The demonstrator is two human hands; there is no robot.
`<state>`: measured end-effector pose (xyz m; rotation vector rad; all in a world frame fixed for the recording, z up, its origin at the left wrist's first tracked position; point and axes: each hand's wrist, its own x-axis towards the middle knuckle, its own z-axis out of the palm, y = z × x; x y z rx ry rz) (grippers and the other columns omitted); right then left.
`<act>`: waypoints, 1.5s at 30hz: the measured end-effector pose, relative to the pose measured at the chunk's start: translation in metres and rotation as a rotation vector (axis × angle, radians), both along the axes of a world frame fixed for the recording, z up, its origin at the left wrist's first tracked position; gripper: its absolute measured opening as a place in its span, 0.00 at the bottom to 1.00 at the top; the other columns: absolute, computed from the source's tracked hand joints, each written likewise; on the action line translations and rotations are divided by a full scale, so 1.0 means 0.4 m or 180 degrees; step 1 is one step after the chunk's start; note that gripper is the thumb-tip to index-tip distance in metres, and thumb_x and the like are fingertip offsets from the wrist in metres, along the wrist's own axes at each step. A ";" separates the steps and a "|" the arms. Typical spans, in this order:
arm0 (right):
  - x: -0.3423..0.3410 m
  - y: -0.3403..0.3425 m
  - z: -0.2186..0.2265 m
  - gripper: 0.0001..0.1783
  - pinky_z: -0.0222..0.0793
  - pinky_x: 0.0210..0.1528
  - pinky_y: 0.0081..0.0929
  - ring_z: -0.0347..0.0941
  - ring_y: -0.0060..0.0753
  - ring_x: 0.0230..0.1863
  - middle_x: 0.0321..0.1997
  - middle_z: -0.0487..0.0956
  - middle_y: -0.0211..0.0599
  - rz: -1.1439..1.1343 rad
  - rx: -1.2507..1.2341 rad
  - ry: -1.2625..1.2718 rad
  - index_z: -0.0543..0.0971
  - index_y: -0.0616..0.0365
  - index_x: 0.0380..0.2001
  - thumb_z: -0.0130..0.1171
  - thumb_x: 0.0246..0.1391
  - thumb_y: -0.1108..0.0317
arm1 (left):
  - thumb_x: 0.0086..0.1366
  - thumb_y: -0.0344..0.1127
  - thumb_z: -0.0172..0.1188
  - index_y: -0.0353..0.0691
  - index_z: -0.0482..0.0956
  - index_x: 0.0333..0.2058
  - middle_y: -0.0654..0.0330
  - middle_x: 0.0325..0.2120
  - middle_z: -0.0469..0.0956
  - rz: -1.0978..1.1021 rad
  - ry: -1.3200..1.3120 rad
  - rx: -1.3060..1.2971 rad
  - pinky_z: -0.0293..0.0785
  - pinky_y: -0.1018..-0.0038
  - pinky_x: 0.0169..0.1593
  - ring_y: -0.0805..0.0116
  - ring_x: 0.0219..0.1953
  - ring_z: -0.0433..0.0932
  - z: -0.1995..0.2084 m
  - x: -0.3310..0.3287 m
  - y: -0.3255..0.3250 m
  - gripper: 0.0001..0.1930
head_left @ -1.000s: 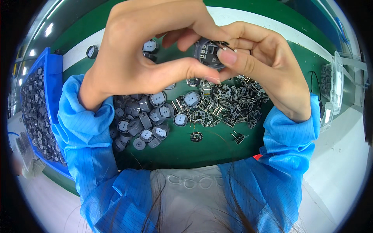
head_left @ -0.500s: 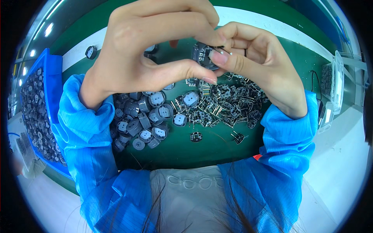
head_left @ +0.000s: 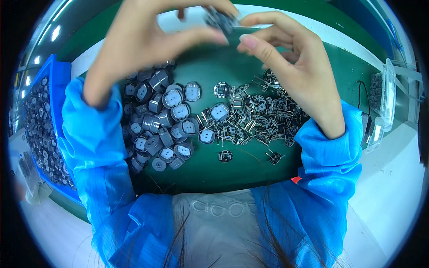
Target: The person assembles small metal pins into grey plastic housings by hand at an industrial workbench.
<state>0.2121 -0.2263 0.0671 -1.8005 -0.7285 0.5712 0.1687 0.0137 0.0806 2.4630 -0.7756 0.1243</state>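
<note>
Head view shows us both hands raised together near the top edge, well above the green desk. Our left hand curls over from the left, its thumb stretched rightward and its fingers bent down from above, so that the fingertips pinch a small dark round part. That part sits at the very tips of the left hand, between thumb and forefinger, and just to the left of the right hand's fingertips. Our right hand comes in from the right with the fingers loosely bent and partly spread; its upper fingertip reaches the part's right edge, though we cannot tell for sure whether it grips or only touches. The index finger below it points left, apart from the part.

Beneath the left wrist lies a heap of grey round caps, some lying face up and some on their sides. Just beside it, under the right hand, spreads a pile of small round circuit boards with metal pins. A blue bin at the far left holds more dark parts. Clear plastic boxes stand at the right rim.
</note>
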 end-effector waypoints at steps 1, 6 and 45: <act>-0.006 0.001 -0.007 0.15 0.69 0.36 0.21 0.75 0.22 0.38 0.34 0.79 0.31 -0.0282 -0.0138 -0.0696 0.78 0.59 0.45 0.64 0.56 0.66 | 0.54 0.38 0.69 0.41 0.82 0.44 0.56 0.41 0.78 0.0553 -0.0084 -0.0016 0.73 0.72 0.42 0.64 0.43 0.77 -0.010 0.008 0.026 0.18; -0.016 -0.026 -0.015 0.12 0.71 0.34 0.28 0.76 0.36 0.33 0.34 0.80 0.39 0.0644 -0.1022 -0.1568 0.80 0.59 0.39 0.65 0.51 0.68 | 0.56 0.33 0.67 0.35 0.83 0.35 0.57 0.33 0.81 0.1669 -0.0355 0.0646 0.74 0.69 0.43 0.64 0.37 0.78 -0.071 -0.009 0.193 0.10; 0.060 0.003 0.009 0.07 0.73 0.32 0.21 0.79 0.24 0.32 0.29 0.82 0.34 0.0243 -0.0288 -0.0024 0.79 0.62 0.30 0.67 0.50 0.71 | 0.63 0.39 0.59 0.37 0.75 0.33 0.53 0.25 0.75 0.1800 0.0537 0.0427 0.71 0.62 0.36 0.52 0.34 0.76 -0.089 0.021 -0.127 0.11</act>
